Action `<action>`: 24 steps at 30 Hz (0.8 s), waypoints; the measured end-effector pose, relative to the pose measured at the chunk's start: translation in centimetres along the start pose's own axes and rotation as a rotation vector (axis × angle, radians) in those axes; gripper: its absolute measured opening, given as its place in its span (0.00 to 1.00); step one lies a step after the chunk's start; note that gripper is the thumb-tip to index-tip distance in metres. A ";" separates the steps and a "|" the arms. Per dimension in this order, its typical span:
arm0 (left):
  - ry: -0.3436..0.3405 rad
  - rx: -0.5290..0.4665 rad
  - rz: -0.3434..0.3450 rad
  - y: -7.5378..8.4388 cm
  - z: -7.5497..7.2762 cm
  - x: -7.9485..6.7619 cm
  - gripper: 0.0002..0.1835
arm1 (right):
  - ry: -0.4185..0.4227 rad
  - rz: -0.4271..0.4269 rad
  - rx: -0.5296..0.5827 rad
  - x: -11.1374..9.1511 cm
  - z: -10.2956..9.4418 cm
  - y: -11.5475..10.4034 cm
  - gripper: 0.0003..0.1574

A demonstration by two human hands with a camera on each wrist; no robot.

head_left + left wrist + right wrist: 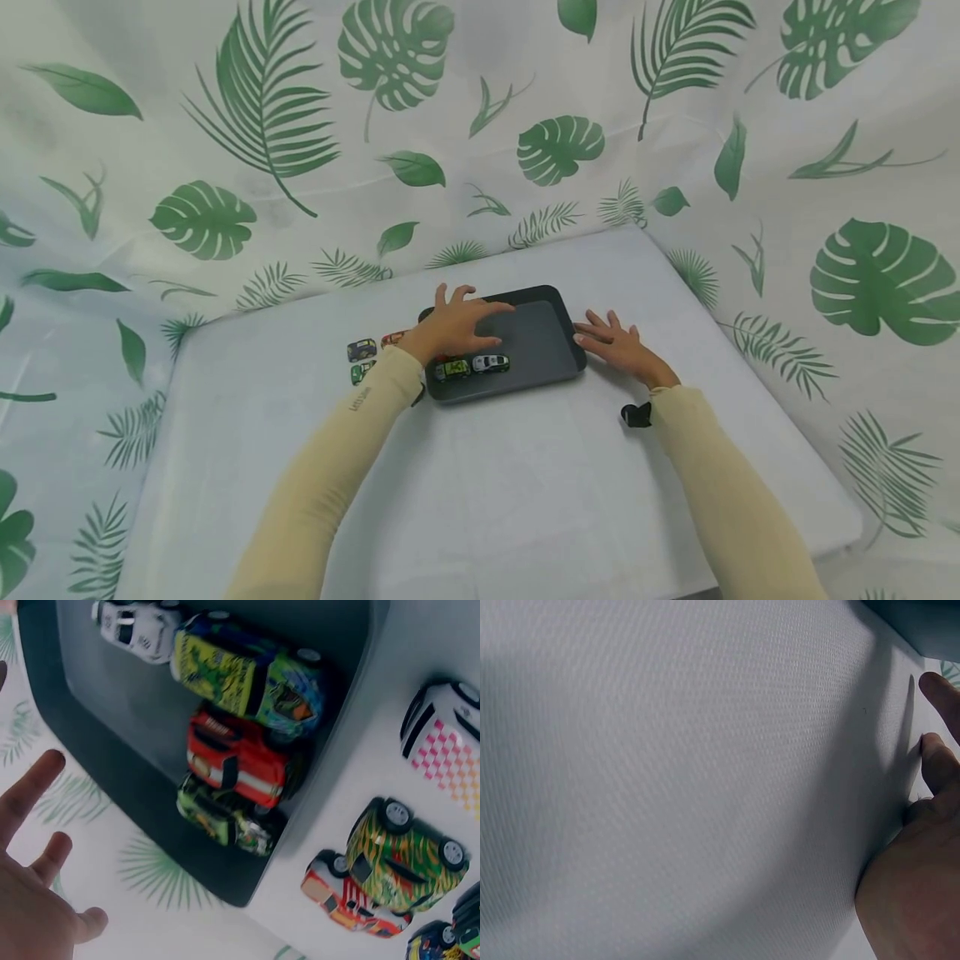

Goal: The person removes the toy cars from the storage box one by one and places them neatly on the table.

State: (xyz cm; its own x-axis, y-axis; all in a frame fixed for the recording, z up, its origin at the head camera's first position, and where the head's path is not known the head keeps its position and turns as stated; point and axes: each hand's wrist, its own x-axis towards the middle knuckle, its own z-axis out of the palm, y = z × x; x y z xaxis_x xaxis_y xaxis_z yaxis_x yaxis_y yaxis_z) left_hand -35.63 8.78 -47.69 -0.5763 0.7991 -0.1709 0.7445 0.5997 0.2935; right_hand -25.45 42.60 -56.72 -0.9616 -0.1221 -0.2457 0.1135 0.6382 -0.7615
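A dark grey tray [536,337] sits on the table with several toy cars at its left end. My left hand [453,323] is over that end, fingers spread and holding nothing. Below it, the left wrist view shows a white car [142,631], a yellow-green car [247,671], a red car [238,756] and a green car [225,815] in the tray. The right hand [621,348] lies at the tray's right side, fingers extended towards the rim; whether they touch it I cannot tell. Only part of that hand shows in the right wrist view.
Outside the tray on the left are a white checkered car [454,746], a flame-patterned car [405,859], an orange-red car [352,900] and others, partly cut off. A white cloth [525,467] covers the table. Behind hangs a leaf-print curtain [480,167].
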 end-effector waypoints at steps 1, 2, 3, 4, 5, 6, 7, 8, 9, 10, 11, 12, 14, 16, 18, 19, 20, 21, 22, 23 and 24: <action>-0.012 -0.005 -0.002 0.1 0.2 0.0 0.35 | -0.006 0.000 -0.004 0.1 0.0 0.2 0.55; -0.027 -0.006 -0.005 0.1 0.4 0.0 0.35 | -0.005 0.007 -0.005 0.2 0.1 0.3 0.57; -0.040 -0.005 -0.008 0.1 0.7 0.1 0.35 | -0.003 0.011 -0.008 0.2 0.1 0.5 0.58; -0.049 -0.007 -0.011 0.1 0.9 0.2 0.35 | -0.002 0.011 -0.006 0.2 0.1 0.5 0.57; -0.058 -0.006 -0.013 0.2 1.1 0.2 0.36 | -0.005 0.009 -0.009 0.2 0.0 0.4 0.56; -0.065 -0.004 -0.016 0.2 1.4 0.3 0.36 | -0.006 0.011 -0.010 0.2 0.0 0.2 0.54; -0.073 0.002 -0.019 0.2 1.6 0.4 0.36 | -0.008 0.011 -0.012 0.1 0.0 0.0 0.52; -0.081 0.005 -0.019 0.2 1.8 0.5 0.36 | -0.007 0.015 -0.018 0.0 0.0 -0.2 0.50; -0.088 0.005 -0.019 0.3 1.9 0.6 0.36 | -0.010 0.012 -0.022 -0.1 -0.1 -0.4 0.48; -0.092 0.005 -0.016 0.3 2.1 0.7 0.36 | -0.011 0.015 -0.026 -0.2 -0.1 -0.6 0.46; -0.098 0.008 -0.014 0.4 2.3 0.8 0.36 | -0.015 0.017 -0.032 -0.2 -0.1 -0.8 0.44; -0.101 0.010 -0.010 0.4 2.4 0.8 0.36 | -0.015 0.021 -0.034 -0.3 -0.1 -0.9 0.44; -0.110 0.011 -0.001 0.5 2.7 0.8 0.37 | -0.015 0.023 -0.038 -0.2 -0.1 -0.8 0.43; -0.114 0.023 0.004 0.7 2.9 0.8 0.37 | -0.013 0.024 -0.032 -0.2 0.0 -0.8 0.43; -0.120 0.042 0.011 0.8 3.2 0.8 0.38 | -0.013 0.019 -0.026 -0.3 0.0 -0.8 0.43; -0.123 0.044 0.012 0.8 3.3 0.8 0.38 | -0.014 0.018 -0.021 -0.3 0.0 -0.7 0.43; -0.125 0.053 0.014 0.8 3.4 0.8 0.38 | -0.014 0.017 -0.014 -0.3 0.0 -0.7 0.43; -0.126 0.058 0.018 0.9 3.5 0.8 0.38 | -0.014 0.017 -0.006 -0.3 -0.1 -0.7 0.43; -0.126 0.066 0.022 0.9 3.6 0.8 0.38 | -0.015 0.013 0.002 -0.3 -0.1 -0.7 0.43; -0.127 0.073 0.026 0.9 3.7 0.8 0.38 | -0.016 0.009 0.008 -0.3 -0.1 -0.7 0.43; -0.127 0.078 0.028 0.9 3.8 0.9 0.38 | -0.017 0.003 0.015 -0.3 -0.1 -0.6 0.44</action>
State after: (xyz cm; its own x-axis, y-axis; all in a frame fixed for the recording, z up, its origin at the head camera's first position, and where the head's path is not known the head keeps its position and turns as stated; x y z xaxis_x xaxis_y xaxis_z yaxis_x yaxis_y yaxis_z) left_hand -34.19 10.19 -51.16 -0.5112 0.8116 -0.2827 0.7864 0.5744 0.2271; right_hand -25.22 42.34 -56.09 -0.9569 -0.1328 -0.2582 0.1207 0.6270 -0.7696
